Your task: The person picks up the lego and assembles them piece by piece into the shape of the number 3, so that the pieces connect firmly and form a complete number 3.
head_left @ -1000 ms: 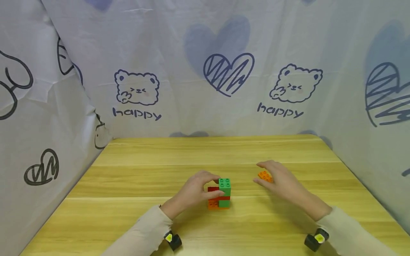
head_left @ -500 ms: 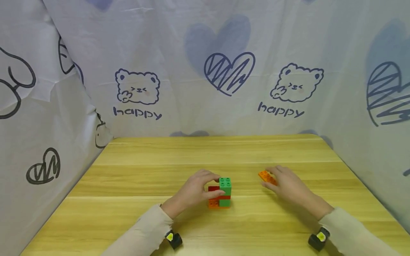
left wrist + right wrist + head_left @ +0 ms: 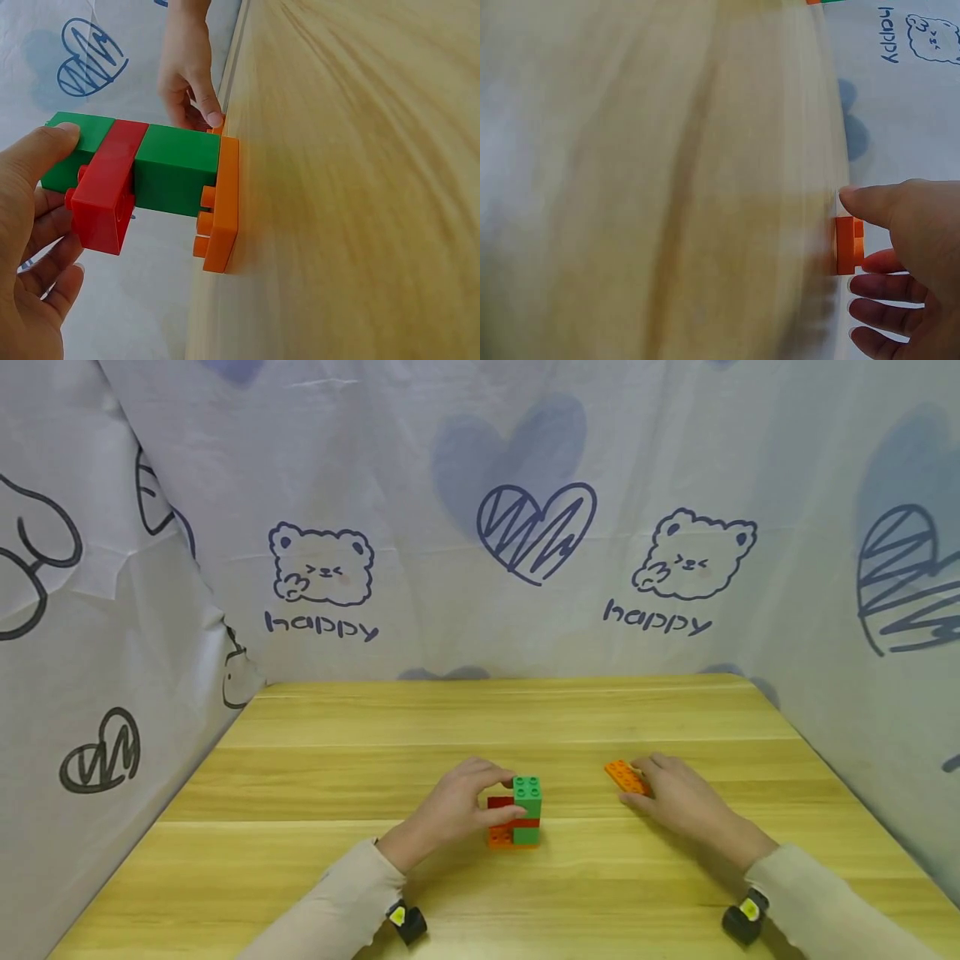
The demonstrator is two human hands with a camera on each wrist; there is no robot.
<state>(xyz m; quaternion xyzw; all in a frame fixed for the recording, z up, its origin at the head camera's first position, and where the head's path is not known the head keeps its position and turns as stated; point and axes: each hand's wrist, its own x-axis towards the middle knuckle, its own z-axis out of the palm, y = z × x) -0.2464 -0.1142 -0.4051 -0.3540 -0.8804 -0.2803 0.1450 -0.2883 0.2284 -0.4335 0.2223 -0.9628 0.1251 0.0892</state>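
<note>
Left hand (image 3: 457,806): narrow grip, thumb and index finger pinching the top of a brick stack (image 3: 176,169). The other fingers are loosely bent below the thumb in the left wrist view.

Brick stack: at the left hand's fingertips, on the side facing the other hand; upright on the table. Components, from the top:
– upper green block (image 3: 527,788), four studs on top, held by the left thumb and index finger;
– red block (image 3: 112,187), one end beneath the green, the other jutting out toward the left hand;
– lower green block (image 3: 176,180), under the red;
– orange base (image 3: 225,214), lowest, with bare studs on the left hand's side, beneath the red overhang.

Right hand (image 3: 678,795): set low, thumb and index finger a narrow gap apart, on opposite sides of an orange plate (image 3: 622,776). Whether they pinch it cannot be told. The remaining fingers are bent in the right wrist view.

Orange plate: studded, flat, stud side up; lies between the two hands, at the right fingertips and well apart from the left hand. Its far end projects beyond the right thumb and index finger.

Table (image 3: 450,893): wood-grained, under both hands.

Sleeves: pale, one behind each hand; left sleeve (image 3: 337,893), right sleeve (image 3: 817,893).

Wrist devices: black with a yellow mark; left device (image 3: 408,925) and right device (image 3: 744,922), each at the wrist behind its hand.

Cloth (image 3: 435,585): whitish, beyond both hands and to either side; printed with hearts, bear faces and the word "happy".
</note>
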